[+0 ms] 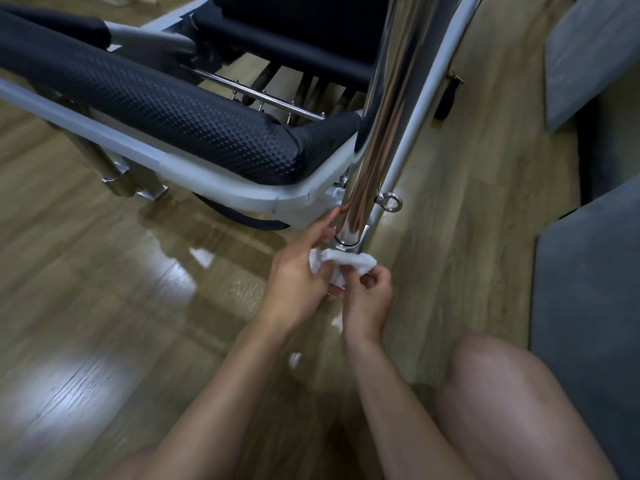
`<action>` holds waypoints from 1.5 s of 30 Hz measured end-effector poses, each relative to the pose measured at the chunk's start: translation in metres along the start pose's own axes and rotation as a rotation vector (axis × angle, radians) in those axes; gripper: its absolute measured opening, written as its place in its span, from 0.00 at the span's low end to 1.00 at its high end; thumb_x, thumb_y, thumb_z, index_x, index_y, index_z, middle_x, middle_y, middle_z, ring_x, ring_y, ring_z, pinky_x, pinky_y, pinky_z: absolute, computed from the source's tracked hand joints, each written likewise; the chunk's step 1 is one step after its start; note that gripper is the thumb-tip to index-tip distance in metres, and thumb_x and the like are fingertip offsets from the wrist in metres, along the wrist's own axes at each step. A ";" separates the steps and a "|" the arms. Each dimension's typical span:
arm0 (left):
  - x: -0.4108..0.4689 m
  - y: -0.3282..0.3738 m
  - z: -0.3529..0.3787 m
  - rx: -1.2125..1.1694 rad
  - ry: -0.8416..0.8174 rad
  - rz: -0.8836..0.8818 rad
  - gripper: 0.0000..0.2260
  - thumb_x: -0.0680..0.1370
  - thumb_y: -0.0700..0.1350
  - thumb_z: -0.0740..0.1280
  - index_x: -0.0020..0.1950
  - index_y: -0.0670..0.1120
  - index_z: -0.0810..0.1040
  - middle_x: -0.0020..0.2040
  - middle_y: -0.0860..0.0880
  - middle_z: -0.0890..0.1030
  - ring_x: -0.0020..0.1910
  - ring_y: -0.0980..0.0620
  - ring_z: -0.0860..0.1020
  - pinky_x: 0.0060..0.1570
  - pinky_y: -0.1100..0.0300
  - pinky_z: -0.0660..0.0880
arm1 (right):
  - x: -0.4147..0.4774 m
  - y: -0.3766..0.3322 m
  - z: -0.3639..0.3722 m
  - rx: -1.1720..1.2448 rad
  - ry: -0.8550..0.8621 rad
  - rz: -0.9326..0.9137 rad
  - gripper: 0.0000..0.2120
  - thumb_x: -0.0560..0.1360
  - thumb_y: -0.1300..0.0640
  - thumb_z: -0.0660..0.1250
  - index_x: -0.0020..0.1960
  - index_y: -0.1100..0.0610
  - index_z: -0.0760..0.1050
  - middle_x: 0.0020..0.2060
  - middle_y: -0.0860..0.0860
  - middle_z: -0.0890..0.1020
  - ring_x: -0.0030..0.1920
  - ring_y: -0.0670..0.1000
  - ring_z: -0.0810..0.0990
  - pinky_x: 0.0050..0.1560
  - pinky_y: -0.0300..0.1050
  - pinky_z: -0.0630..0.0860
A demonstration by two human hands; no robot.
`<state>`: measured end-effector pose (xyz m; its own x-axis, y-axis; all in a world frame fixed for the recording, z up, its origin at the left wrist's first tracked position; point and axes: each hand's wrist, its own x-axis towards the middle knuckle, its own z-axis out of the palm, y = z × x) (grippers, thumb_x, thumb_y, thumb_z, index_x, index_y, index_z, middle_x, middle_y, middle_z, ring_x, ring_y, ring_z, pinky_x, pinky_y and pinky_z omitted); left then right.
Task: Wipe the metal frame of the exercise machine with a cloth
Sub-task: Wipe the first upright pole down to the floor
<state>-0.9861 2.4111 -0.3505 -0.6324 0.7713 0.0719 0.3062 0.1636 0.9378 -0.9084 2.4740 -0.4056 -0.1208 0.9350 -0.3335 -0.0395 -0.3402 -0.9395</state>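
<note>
A shiny chrome upright pole rises from the corner of the exercise machine's pale grey frame. A crumpled white cloth sits right under the pole's base fitting. My left hand holds the cloth's left end, with its index finger stretched up against the pole's lower part. My right hand pinches the cloth's right end between thumb and fingers. Both hands are low by the floor at the pole's foot.
A black textured pad lies along the frame rail. A metal eye ring sticks out beside the pole. Grey mats lie on the right of the wooden floor. My bare knee is at bottom right.
</note>
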 end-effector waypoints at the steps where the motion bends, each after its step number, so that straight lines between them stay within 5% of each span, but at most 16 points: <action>1: 0.001 -0.001 0.000 0.031 0.001 -0.002 0.29 0.78 0.34 0.67 0.73 0.59 0.70 0.61 0.55 0.81 0.56 0.60 0.80 0.51 0.71 0.77 | 0.000 -0.003 0.000 0.022 -0.006 -0.017 0.06 0.75 0.61 0.70 0.50 0.56 0.75 0.42 0.54 0.84 0.40 0.50 0.84 0.38 0.44 0.81; 3: 0.004 -0.002 0.000 0.100 0.025 -0.027 0.26 0.78 0.37 0.68 0.72 0.58 0.72 0.59 0.53 0.82 0.54 0.57 0.80 0.49 0.71 0.76 | -0.001 -0.007 0.000 0.035 -0.022 -0.022 0.07 0.75 0.60 0.71 0.51 0.57 0.75 0.41 0.54 0.84 0.38 0.49 0.84 0.42 0.50 0.82; 7: 0.011 -0.002 0.006 0.309 0.116 -0.071 0.11 0.78 0.45 0.70 0.60 0.50 0.83 0.56 0.49 0.81 0.57 0.49 0.76 0.57 0.54 0.73 | -0.001 -0.009 -0.003 0.043 -0.061 0.032 0.06 0.75 0.60 0.71 0.50 0.60 0.76 0.36 0.50 0.83 0.34 0.48 0.83 0.43 0.53 0.83; 11: 0.016 0.001 0.011 0.362 0.139 -0.129 0.07 0.78 0.46 0.70 0.55 0.50 0.83 0.45 0.50 0.76 0.47 0.47 0.78 0.47 0.55 0.74 | 0.001 -0.010 -0.012 -0.116 -0.093 -0.056 0.06 0.74 0.58 0.72 0.42 0.54 0.75 0.33 0.48 0.79 0.32 0.47 0.76 0.37 0.49 0.77; 14: 0.010 -0.003 0.013 0.171 0.171 -0.208 0.03 0.78 0.44 0.69 0.49 0.51 0.82 0.35 0.55 0.77 0.40 0.52 0.79 0.42 0.57 0.77 | 0.001 -0.014 -0.016 -0.114 -0.101 -0.144 0.13 0.73 0.59 0.74 0.50 0.47 0.73 0.41 0.48 0.83 0.35 0.46 0.80 0.34 0.43 0.75; 18: 0.008 -0.012 0.020 -0.165 0.279 -0.312 0.03 0.76 0.42 0.71 0.46 0.49 0.80 0.39 0.49 0.84 0.41 0.51 0.84 0.47 0.49 0.82 | -0.007 -0.020 -0.014 -0.087 -0.087 -0.253 0.13 0.74 0.61 0.73 0.51 0.48 0.73 0.45 0.49 0.83 0.41 0.43 0.84 0.37 0.43 0.81; 23: 0.008 -0.014 0.028 -0.386 0.359 -0.420 0.03 0.77 0.38 0.71 0.47 0.45 0.81 0.40 0.47 0.85 0.39 0.52 0.85 0.46 0.53 0.83 | -0.009 -0.004 -0.013 -0.166 -0.064 -0.273 0.05 0.75 0.59 0.72 0.48 0.50 0.78 0.43 0.46 0.84 0.44 0.47 0.84 0.46 0.53 0.82; 28: 0.017 -0.011 0.029 -0.449 0.415 -0.406 0.02 0.74 0.42 0.73 0.45 0.48 0.82 0.40 0.43 0.85 0.44 0.43 0.85 0.51 0.44 0.81 | -0.008 -0.018 -0.011 -0.270 -0.008 -0.460 0.03 0.74 0.58 0.73 0.44 0.53 0.78 0.42 0.50 0.80 0.39 0.41 0.76 0.42 0.30 0.71; 31: 0.020 -0.011 0.028 -0.446 0.417 -0.391 0.01 0.75 0.42 0.72 0.46 0.46 0.82 0.40 0.39 0.84 0.44 0.41 0.85 0.52 0.44 0.81 | -0.008 -0.020 -0.007 -0.251 -0.006 -0.464 0.03 0.75 0.58 0.72 0.45 0.53 0.78 0.41 0.49 0.81 0.38 0.42 0.76 0.41 0.31 0.71; 37: 0.014 -0.007 0.031 -0.346 0.445 -0.364 0.02 0.78 0.43 0.71 0.48 0.45 0.82 0.39 0.48 0.85 0.42 0.49 0.85 0.51 0.49 0.81 | -0.009 -0.023 -0.010 -0.304 -0.038 -0.484 0.05 0.76 0.59 0.70 0.47 0.51 0.77 0.38 0.44 0.80 0.38 0.39 0.77 0.40 0.28 0.69; 42: 0.011 -0.020 0.039 -0.555 0.451 -0.597 0.06 0.78 0.41 0.70 0.41 0.47 0.77 0.43 0.42 0.85 0.43 0.42 0.85 0.49 0.43 0.82 | -0.010 -0.021 -0.014 -0.457 -0.138 -0.554 0.08 0.75 0.58 0.72 0.48 0.48 0.75 0.43 0.46 0.80 0.39 0.45 0.76 0.39 0.30 0.69; 45: 0.014 -0.028 0.040 -0.586 0.457 -0.683 0.05 0.77 0.41 0.70 0.42 0.45 0.78 0.43 0.41 0.85 0.44 0.41 0.85 0.49 0.42 0.82 | -0.015 -0.018 -0.014 -0.441 -0.193 -0.458 0.11 0.73 0.56 0.74 0.50 0.50 0.74 0.41 0.43 0.80 0.35 0.39 0.77 0.37 0.29 0.70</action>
<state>-0.9750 2.4422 -0.3897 -0.7914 0.2958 -0.5350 -0.5437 0.0597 0.8372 -0.8920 2.4673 -0.3849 -0.3653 0.9267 0.0883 0.2756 0.1983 -0.9406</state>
